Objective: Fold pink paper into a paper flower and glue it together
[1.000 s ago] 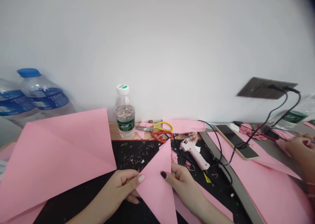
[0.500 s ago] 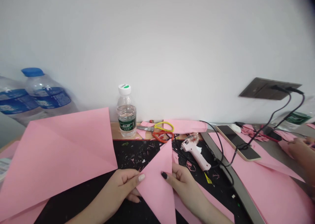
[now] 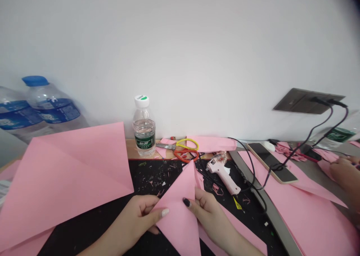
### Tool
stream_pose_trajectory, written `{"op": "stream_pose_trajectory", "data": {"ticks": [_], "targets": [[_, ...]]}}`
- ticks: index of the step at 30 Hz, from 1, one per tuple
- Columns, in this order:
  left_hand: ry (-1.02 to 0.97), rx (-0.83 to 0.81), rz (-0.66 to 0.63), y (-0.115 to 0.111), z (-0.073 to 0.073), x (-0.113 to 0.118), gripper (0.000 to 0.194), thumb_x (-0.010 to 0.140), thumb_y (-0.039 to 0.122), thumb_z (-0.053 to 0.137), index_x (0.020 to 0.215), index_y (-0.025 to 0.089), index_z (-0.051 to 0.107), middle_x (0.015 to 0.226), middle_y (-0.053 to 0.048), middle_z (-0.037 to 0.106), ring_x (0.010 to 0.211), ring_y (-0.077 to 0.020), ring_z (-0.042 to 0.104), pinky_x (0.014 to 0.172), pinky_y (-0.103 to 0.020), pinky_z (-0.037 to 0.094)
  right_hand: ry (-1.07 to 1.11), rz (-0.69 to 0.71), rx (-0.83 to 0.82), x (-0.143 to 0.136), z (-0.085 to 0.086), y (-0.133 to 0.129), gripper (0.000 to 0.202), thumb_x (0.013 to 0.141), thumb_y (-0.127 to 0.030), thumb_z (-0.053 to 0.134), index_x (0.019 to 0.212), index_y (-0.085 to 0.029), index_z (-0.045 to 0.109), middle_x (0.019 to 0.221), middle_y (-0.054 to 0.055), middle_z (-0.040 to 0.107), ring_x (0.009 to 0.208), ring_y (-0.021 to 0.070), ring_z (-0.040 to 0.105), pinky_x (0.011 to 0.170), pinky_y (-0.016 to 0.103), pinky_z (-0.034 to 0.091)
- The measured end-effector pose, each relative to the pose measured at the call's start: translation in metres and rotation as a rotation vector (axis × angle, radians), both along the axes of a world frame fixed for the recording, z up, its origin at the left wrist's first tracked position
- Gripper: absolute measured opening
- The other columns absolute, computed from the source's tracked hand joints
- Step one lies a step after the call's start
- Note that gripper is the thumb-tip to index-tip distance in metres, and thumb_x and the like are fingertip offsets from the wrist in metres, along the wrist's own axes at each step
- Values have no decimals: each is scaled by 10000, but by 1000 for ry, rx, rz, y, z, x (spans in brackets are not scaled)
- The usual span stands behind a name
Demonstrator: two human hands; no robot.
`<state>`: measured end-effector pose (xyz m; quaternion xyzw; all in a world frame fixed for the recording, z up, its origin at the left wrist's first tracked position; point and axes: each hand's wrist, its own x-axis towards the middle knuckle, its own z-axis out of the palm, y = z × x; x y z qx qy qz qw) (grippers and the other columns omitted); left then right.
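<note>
A folded pink paper (image 3: 180, 214) with a pointed top is held up between both hands over the black mat. My left hand (image 3: 143, 214) pinches its left edge, thumb on the front face and fingers behind. On the right edge, my right hand (image 3: 209, 213) grips the paper, its dark-nailed thumb lying on the front. The fingertips behind the sheet are hidden. Beyond the paper's tip lie scissors (image 3: 187, 150) with yellow and red handles. A pale pink glue gun (image 3: 225, 175) rests to the right of the paper.
A large pink sheet (image 3: 75, 177) covers the left. A small water bottle (image 3: 144, 130) stands by the wall, with blue-capped bottles (image 3: 53, 106) farther left. At right are a phone (image 3: 271, 162), black cables, more pink sheets (image 3: 315, 214) and another person's hand (image 3: 344, 173).
My left thumb has moved slightly right and down on the paper. The paper's tip has shifted a little to the left.
</note>
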<state>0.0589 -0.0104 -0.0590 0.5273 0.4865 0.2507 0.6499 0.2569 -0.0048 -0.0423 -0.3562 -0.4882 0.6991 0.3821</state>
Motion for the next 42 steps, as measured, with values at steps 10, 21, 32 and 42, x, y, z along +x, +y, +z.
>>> {"op": "stream_pose_trajectory", "data": {"ticks": [10,21,32,42], "targets": [[87,34,-28,-1,1,1,339,757,437,541,581,156,477,529,47,422,487,-126,523,499,-236,471,-6,-25,-13,-4,4,-3,292,773,-416,624,811,-132,675,695,22,638,629,126,530,554,206,410],[220,215,-140,-7,3,6,374,730,311,572,484,185,320,486,73,292,474,-76,292,418,-183,209,-139,14,-98,-7,-7,-14,147,656,-213,743,773,-131,711,682,14,676,646,143,617,624,231,491],[111,65,-9,-4,2,4,354,743,448,543,537,172,463,463,34,487,450,-131,499,453,-209,371,-76,-9,-46,-5,-10,-10,270,713,-384,689,772,-121,693,676,30,648,650,157,598,608,252,481],[128,96,69,2,12,-8,384,744,474,559,516,188,441,482,59,422,489,-125,468,485,-207,377,-61,-80,-71,4,-11,4,361,645,-435,725,801,-131,606,624,7,615,518,122,576,483,226,479]]}}
